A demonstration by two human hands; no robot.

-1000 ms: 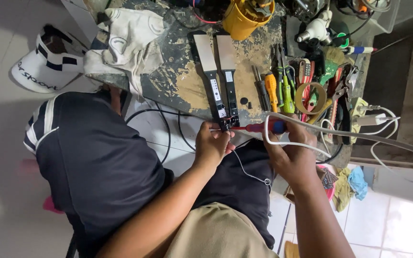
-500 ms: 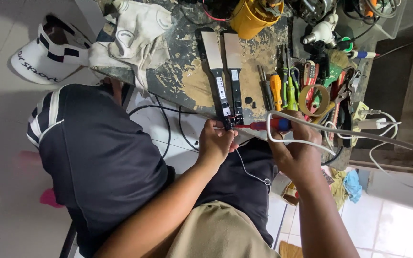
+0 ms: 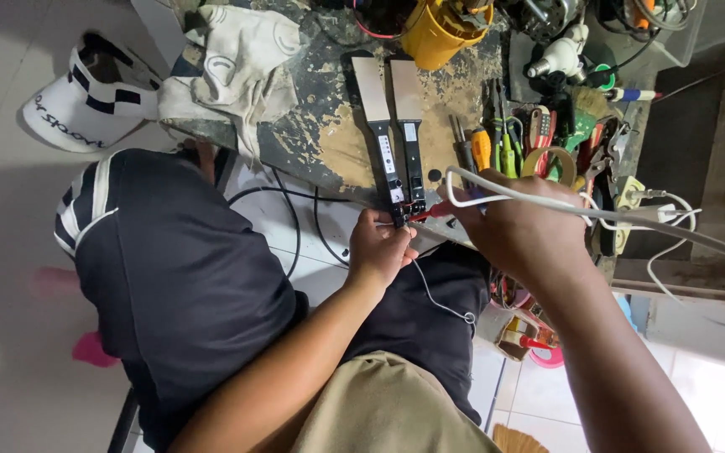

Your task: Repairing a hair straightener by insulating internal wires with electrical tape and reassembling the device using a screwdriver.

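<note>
Hair-straightener halves (image 3: 389,138) lie side by side at upper centre of the bench (image 3: 312,143); rigid, light, best gripped by the black handles. Left hand (image 3: 379,249) pinches their lower end, thin wire (image 3: 438,298) dangling. Right hand (image 3: 518,226) is closed round a red-handled tool (image 3: 436,210) and white cable (image 3: 631,220).

The person wears dark navy shorts (image 3: 186,277) with white stripes at one side near the hem. A khaki shirt (image 3: 388,411) covers the body. Both forearms are bare, with no sleeves, watch or gloves on the left hand (image 3: 377,252) and the right hand (image 3: 518,231).
</note>
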